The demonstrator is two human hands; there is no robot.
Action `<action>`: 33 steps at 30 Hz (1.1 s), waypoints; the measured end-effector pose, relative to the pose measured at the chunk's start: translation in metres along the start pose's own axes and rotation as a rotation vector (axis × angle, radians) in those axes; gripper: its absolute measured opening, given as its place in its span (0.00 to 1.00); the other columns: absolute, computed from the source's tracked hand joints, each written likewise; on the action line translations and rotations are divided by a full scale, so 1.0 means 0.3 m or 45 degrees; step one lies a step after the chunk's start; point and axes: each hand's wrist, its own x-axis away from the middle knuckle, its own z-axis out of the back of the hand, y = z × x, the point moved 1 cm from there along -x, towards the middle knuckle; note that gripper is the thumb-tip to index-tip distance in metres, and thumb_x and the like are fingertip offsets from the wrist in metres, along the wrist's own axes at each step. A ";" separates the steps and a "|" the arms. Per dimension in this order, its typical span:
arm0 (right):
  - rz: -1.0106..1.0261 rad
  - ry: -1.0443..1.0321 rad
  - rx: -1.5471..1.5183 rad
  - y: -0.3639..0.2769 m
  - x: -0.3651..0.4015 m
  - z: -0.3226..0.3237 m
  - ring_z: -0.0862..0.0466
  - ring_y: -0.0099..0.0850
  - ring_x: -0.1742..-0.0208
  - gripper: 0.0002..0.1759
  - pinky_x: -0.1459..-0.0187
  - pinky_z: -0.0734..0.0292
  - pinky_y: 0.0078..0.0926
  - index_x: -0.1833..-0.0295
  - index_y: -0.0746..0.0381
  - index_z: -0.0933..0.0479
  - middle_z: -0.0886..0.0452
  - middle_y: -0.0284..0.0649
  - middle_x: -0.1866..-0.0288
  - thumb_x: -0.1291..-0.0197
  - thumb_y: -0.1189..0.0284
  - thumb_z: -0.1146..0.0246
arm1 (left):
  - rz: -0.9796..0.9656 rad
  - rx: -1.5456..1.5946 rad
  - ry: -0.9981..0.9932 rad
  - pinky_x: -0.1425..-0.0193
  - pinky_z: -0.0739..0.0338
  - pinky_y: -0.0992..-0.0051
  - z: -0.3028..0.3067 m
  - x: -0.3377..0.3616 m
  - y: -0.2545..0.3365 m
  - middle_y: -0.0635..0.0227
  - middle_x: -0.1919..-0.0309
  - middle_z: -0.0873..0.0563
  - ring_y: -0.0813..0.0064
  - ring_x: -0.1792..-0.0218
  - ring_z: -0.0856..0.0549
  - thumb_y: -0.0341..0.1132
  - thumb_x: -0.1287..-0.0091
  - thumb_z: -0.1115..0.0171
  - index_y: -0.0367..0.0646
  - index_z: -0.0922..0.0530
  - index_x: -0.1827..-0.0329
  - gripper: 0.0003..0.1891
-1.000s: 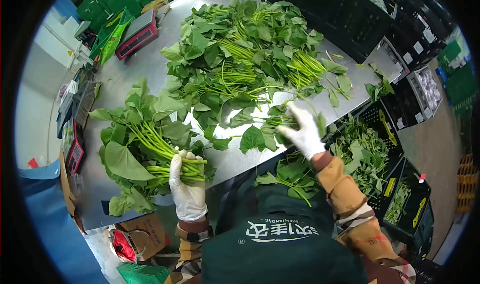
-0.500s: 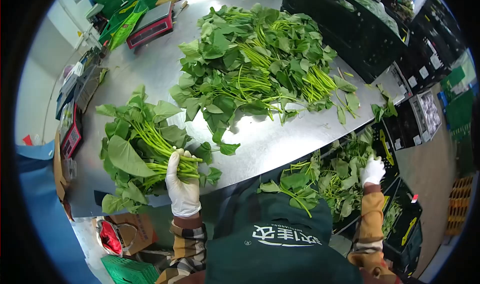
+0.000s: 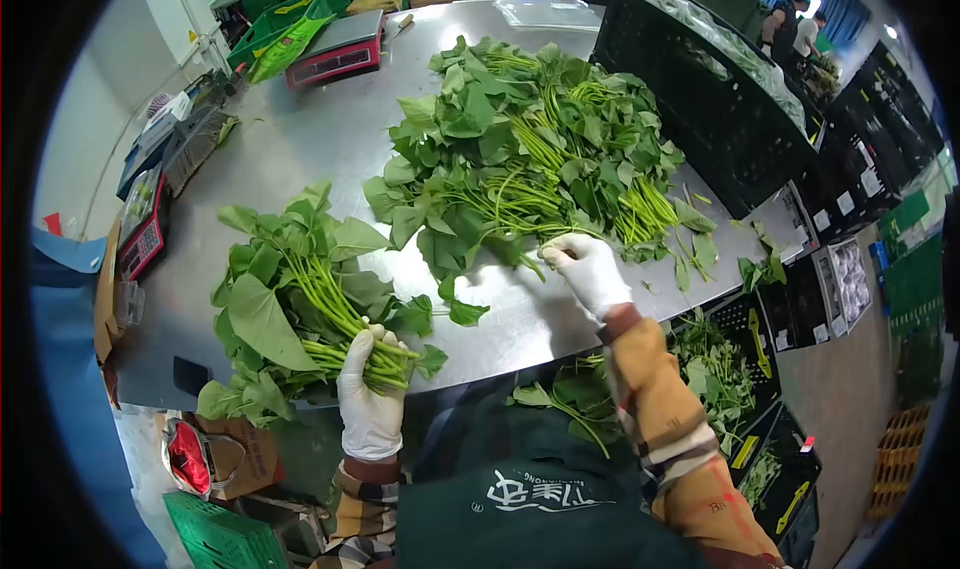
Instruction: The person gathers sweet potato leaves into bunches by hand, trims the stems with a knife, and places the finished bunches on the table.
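My left hand [image 3: 372,394], in a white glove, is wrapped round the stem ends of a bunch of sweet potato greens [image 3: 270,319] at the table's near left edge. The leaves of that bunch fan out to the left and away from me. My right hand [image 3: 590,269], also gloved, is at the near edge of a big pile of sweet potato greens [image 3: 530,149]. Its thumb and fingers are pinched together against the stems there; whether a stem is between them I cannot make out. A few loose greens [image 3: 585,394] lie against my dark green apron [image 3: 540,504].
The metal table [image 3: 290,159] carries a red scale [image 3: 335,54] at the back left and a black crate [image 3: 700,99] at the right. Crates holding loose greens [image 3: 715,369] stand below the right edge. A phone-like dark object [image 3: 190,376] lies near left. People [image 3: 795,29] are far behind.
My right hand has moved from the crate of greens at the lower right up and left to the edge of the pile. My left hand still holds its bunch, and the view has shifted slightly.
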 end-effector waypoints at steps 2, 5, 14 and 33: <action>-0.122 -0.072 -0.519 -0.101 0.092 0.094 0.20 0.20 0.63 0.08 0.60 0.25 0.18 0.57 0.66 0.18 0.16 0.32 0.66 0.35 0.72 0.36 | 0.012 -0.019 0.075 0.47 0.18 0.67 0.011 -0.006 0.000 0.67 0.58 0.13 0.73 0.56 0.14 0.30 0.30 0.40 0.42 0.21 0.51 0.08; -0.139 0.170 -0.280 0.025 0.121 0.137 0.18 0.22 0.65 0.07 0.57 0.24 0.20 0.59 0.65 0.17 0.14 0.36 0.65 0.38 0.72 0.35 | 0.066 -0.011 0.035 0.48 0.17 0.66 0.014 -0.019 -0.033 0.67 0.59 0.13 0.73 0.57 0.13 0.30 0.30 0.39 0.42 0.20 0.51 0.08; -0.088 0.029 0.557 0.114 0.011 -0.067 0.17 0.43 0.55 0.16 0.52 0.24 0.35 0.56 0.64 0.18 0.17 0.50 0.59 0.39 0.62 0.36 | 0.109 -0.066 0.042 0.50 0.19 0.67 -0.041 0.038 -0.064 0.68 0.60 0.14 0.73 0.60 0.15 0.29 0.32 0.39 0.41 0.22 0.52 0.08; -0.181 0.052 -1.068 -0.083 0.224 0.219 0.32 0.18 0.77 0.10 0.69 0.33 0.20 0.56 0.66 0.24 0.24 0.32 0.70 0.33 0.69 0.38 | 0.065 -0.101 0.035 0.50 0.19 0.66 -0.071 0.050 -0.077 0.67 0.61 0.14 0.73 0.60 0.15 0.28 0.32 0.38 0.40 0.22 0.49 0.10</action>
